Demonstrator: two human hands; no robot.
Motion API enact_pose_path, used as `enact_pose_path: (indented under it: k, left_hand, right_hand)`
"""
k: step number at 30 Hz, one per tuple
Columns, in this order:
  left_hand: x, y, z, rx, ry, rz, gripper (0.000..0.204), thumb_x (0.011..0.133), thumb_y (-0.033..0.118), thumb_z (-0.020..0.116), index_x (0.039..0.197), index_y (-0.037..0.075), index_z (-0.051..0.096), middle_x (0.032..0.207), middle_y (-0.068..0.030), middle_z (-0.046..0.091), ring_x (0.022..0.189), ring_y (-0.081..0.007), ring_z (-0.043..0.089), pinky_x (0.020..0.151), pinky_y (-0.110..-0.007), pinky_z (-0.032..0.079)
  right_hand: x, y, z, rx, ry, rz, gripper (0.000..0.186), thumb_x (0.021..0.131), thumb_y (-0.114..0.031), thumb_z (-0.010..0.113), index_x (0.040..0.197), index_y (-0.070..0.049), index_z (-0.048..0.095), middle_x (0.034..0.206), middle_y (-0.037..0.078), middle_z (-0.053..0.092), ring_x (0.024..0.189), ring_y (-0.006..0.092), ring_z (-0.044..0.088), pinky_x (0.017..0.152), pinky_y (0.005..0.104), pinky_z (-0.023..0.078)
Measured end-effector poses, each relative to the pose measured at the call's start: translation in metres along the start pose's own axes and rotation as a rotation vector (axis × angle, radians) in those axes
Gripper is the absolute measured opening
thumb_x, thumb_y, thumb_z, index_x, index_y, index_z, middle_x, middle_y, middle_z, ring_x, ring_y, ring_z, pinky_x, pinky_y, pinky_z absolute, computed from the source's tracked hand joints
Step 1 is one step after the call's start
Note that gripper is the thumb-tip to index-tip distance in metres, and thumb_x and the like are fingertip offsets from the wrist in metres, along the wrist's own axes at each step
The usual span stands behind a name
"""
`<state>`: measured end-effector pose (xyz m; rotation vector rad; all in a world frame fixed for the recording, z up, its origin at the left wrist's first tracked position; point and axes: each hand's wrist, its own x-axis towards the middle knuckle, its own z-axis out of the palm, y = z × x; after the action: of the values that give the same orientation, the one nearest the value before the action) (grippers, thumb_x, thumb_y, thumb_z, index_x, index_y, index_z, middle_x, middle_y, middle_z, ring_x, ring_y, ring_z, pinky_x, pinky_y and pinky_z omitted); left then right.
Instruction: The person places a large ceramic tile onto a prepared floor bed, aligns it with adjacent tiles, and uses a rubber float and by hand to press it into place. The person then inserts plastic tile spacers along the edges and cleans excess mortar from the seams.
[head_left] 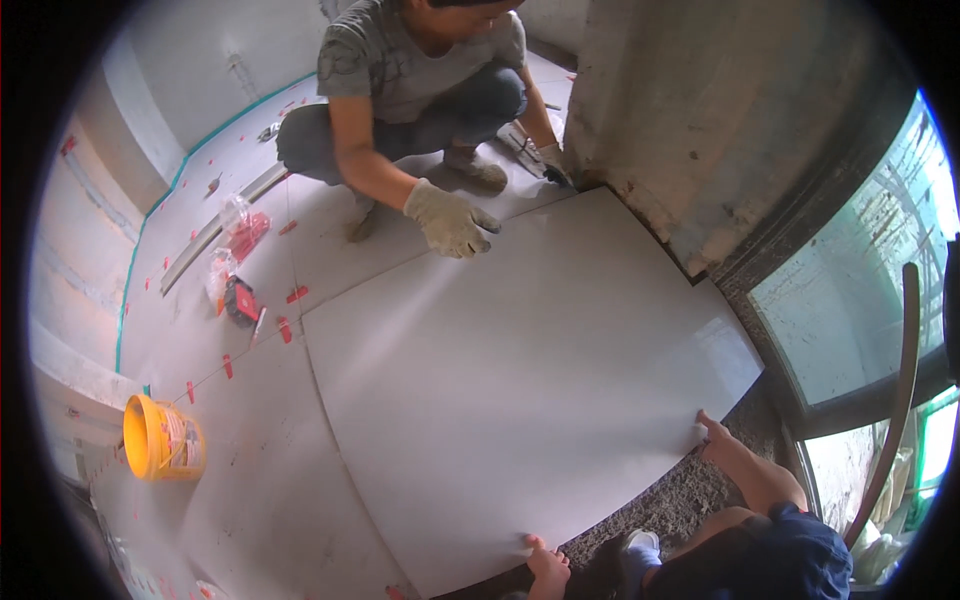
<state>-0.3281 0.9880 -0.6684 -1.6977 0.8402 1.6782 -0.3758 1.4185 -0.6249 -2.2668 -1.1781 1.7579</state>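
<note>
One large pale tile (530, 370), at centre, alongside laid floor tiles (260, 490); its near edge borders rough grey mortar (690, 495). Two bare hands at that edge: left hand (548, 570), fingers gripping it toward the lower left corner; right hand (722, 442), fingers gripping it farther right. One co-worker (420, 75), crouching beyond: one gloved hand (450, 220) at the far edge, fingers loosely bent, contact uncertain; other gloved hand (553, 162) near the far corner, fingers too small to tell. On the floor, left: one yellow bucket (165, 440), one long metal bar (190, 261), clear plastic packaging (235, 218) with red pieces, several scattered red clips (284, 330).
</note>
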Motion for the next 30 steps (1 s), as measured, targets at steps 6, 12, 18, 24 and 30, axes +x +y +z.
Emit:
enact_pose_path:
  k: [6,12,18,24,30]
  left_hand:
    - [-0.008,0.001,0.004,-0.048,-0.042,-0.018,0.048,0.086,0.063,0.053,0.085,0.015,0.046,0.067,0.0003,0.035,0.047,-0.0136,0.024,0.046,-0.030,0.020]
    - [-0.007,-0.004,0.007,-0.063,-0.079,-0.017,0.049,0.083,0.063,0.058,0.088,0.015,0.049,0.067,-0.0005,0.042,0.047,-0.0129,0.027,0.046,-0.029,0.022]
    - [-0.001,-0.007,0.016,-0.041,0.108,0.014,0.040,0.086,0.052,0.061,0.087,0.014,0.049,0.063,0.0003,0.040,0.050,-0.0127,0.036,0.048,-0.032,0.029]
    - [-0.020,-0.007,0.019,-0.116,0.004,0.091,0.053,0.086,0.054,0.060,0.092,0.003,0.050,0.054,-0.0010,0.038,0.037,-0.0134,0.035,0.034,-0.031,0.025]
    - [0.019,-0.038,0.028,-0.022,0.152,0.278,0.070,0.083,0.050,0.064,0.124,-0.006,0.051,0.110,-0.0176,0.062,0.100,-0.0296,0.059,0.085,-0.040,0.045]
  right_hand:
    - [-0.011,-0.005,0.007,0.014,-0.027,-0.018,0.063,0.081,-0.041,0.073,0.128,-0.009,0.047,0.130,0.015,0.042,0.109,0.0305,0.052,0.081,0.0485,0.046]
    - [0.021,-0.007,0.001,0.100,-0.197,0.037,0.059,0.081,-0.041,0.072,0.125,-0.008,0.050,0.125,0.015,0.049,0.110,0.0312,0.052,0.087,0.0491,0.046]
    - [0.031,-0.003,-0.012,0.064,-0.464,0.139,0.063,0.077,-0.047,0.074,0.121,-0.009,0.052,0.112,0.011,0.055,0.101,0.0290,0.057,0.084,0.0445,0.051]
    - [0.070,-0.008,-0.022,-0.030,-0.417,0.076,0.067,0.072,-0.052,0.076,0.118,-0.010,0.052,0.108,0.007,0.058,0.093,0.0253,0.060,0.075,0.0393,0.054]
    - [0.117,-0.032,-0.042,-0.127,-0.396,0.221,0.073,0.067,-0.055,0.079,0.119,-0.011,0.052,0.107,0.006,0.057,0.091,0.0230,0.059,0.075,0.0376,0.052]
